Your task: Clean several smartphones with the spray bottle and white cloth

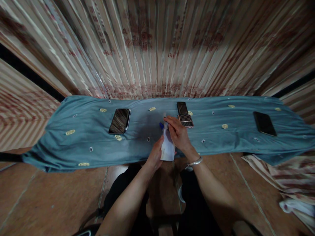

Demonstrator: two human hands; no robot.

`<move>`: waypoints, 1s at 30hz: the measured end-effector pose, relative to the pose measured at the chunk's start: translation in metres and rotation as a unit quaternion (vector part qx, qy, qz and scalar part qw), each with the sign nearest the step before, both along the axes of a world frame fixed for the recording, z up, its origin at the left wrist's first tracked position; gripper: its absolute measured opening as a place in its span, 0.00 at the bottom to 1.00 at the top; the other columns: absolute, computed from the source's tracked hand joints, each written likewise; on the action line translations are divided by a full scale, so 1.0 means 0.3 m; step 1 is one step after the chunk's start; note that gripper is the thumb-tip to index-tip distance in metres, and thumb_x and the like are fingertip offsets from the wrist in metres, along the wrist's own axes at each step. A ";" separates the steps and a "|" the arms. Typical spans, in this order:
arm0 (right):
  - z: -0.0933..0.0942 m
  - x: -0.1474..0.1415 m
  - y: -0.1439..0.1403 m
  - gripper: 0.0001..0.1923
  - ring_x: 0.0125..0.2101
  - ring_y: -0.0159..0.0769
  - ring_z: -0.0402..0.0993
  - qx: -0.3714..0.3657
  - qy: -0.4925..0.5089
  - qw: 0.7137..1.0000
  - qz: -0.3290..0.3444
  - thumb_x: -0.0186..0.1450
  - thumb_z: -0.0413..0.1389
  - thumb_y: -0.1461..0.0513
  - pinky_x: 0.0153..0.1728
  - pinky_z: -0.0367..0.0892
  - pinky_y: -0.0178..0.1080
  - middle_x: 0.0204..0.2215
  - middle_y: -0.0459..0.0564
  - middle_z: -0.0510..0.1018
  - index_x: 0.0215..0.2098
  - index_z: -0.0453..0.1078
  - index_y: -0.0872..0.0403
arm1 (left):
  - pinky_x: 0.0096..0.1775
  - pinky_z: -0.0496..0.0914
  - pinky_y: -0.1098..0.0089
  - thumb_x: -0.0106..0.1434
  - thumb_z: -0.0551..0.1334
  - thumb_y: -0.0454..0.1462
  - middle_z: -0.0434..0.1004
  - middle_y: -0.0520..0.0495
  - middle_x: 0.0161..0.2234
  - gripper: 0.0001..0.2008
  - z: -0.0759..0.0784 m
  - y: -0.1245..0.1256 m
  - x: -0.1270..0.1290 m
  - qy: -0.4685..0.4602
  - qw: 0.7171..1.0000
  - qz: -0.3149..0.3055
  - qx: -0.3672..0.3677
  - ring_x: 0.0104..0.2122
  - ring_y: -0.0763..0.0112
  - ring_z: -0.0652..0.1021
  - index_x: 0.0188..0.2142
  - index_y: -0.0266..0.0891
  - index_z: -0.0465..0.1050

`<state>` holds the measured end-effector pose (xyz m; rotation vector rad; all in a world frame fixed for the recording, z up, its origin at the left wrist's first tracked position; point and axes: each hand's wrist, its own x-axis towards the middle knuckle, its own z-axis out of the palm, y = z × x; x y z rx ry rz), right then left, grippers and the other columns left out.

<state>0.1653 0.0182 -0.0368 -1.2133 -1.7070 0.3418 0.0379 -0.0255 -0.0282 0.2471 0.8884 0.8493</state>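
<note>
My left hand (155, 154) grips the lower body of a white bottle (168, 148) from the left. My right hand (178, 132) is closed over the bottle's top, where a blue part (161, 125) and a small nozzle (165, 115) show. The bottle is held over the near middle of a teal cloth (86, 144) spread on the floor. A bracelet (195, 162) sits on my right wrist. Just beyond my right hand lies a small phone with a checkered lower half (184, 114).
A larger phone (120, 120) lies on the cloth to the left, and a dark phone (264, 123) far right. Striped curtains (157, 49) hang behind the cloth. Folded patterned fabric (290, 177) lies on the brown floor at right.
</note>
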 end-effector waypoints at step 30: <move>-0.072 -0.018 -0.012 0.16 0.30 0.33 0.78 -0.220 0.488 0.844 -0.032 0.51 0.67 0.51 0.30 0.72 0.35 0.31 0.45 0.84 0.36 0.80 0.49 | 0.51 0.75 0.59 0.68 0.59 0.44 0.84 0.39 0.43 0.21 -0.019 0.038 -0.031 -0.056 0.995 0.062 0.045 0.44 0.57 0.83 0.54 0.33 0.73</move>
